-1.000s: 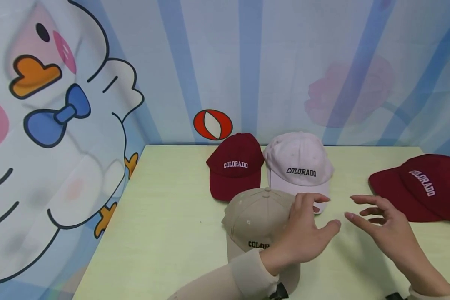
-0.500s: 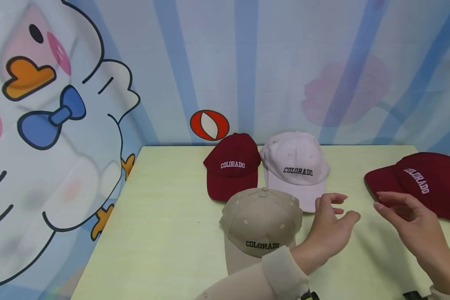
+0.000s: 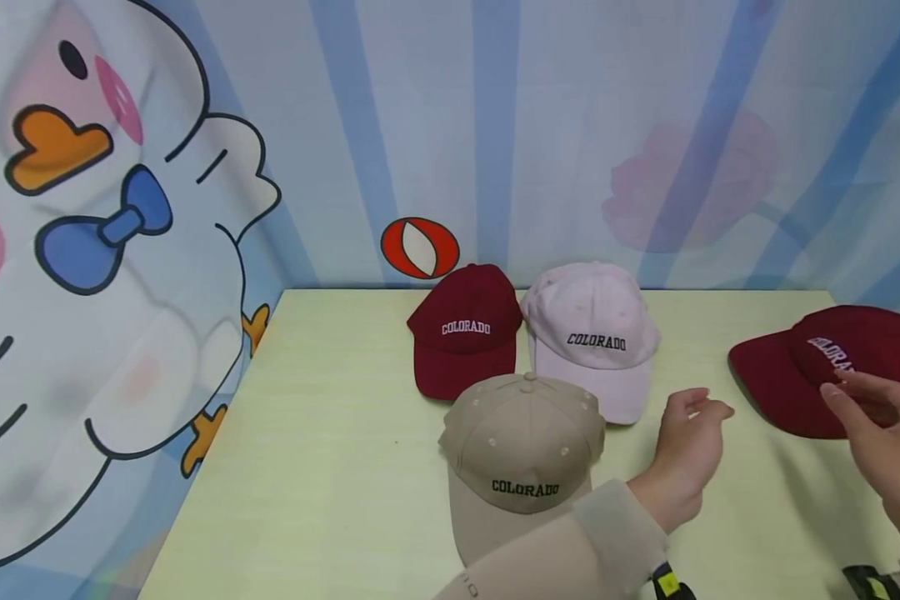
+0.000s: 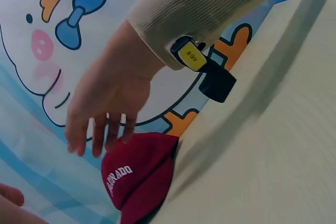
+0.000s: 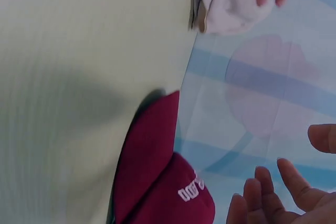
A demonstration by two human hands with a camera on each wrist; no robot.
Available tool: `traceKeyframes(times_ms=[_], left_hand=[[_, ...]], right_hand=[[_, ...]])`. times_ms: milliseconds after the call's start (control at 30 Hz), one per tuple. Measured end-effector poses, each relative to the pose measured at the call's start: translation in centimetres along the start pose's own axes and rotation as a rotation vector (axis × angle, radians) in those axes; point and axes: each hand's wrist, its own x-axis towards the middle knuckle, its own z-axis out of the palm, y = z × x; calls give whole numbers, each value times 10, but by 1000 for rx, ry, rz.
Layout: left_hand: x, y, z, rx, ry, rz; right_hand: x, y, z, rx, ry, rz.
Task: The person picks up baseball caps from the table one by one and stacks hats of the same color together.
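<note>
Over the table, my left hand point(image 3: 686, 462) is held up with loosely bent fingers and nothing in them, to the right of a beige cap point(image 3: 525, 442) lettered COLORADO. My right hand point(image 3: 888, 446) holds nothing either. Its fingers are half bent and overlap a maroon cap point(image 3: 780, 383) at the right in the head view. The right wrist view shows this hand point(image 5: 281, 198) beside a maroon cap point(image 5: 157, 182), apart from it. In the left wrist view, fingers of the left hand point(image 4: 113, 93) hang down, overlapping a maroon cap point(image 4: 147, 171).
Behind the beige cap stand another maroon cap point(image 3: 465, 333) and a pale pink cap point(image 3: 592, 333), side by side. All rest on a pale yellow table point(image 3: 307, 433). A printed cartoon backdrop point(image 3: 435, 108) rises at its back edge.
Both hands have moved to the right, the left one away from in front of the beige cap and the right one over to the right maroon cap. The caps stay where they were.
</note>
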Motion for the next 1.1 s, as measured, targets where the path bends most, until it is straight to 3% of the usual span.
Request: traceKeyframes(times_ms=[300, 400, 567, 700, 800, 933, 1100], left_hand=[[23, -12, 17, -196, 45, -65], [27, -16, 26, -279, 44, -81], [35, -20, 38, -355, 42, -97], [42, -20, 47, -402, 25, -145], [46, -23, 53, -430, 9, -178], [49, -32, 61, -440, 5, -203], [53, -38, 64, -476, -21, -229]], right_hand=[[33, -9, -7, 43, 82, 235], [48, 2, -9, 55, 81, 243], [81, 40, -5, 55, 97, 193], [79, 27, -7, 41, 123, 223], [102, 53, -4, 25, 125, 228], [155, 124, 4, 12, 121, 255], [179, 159, 5, -31, 91, 238]])
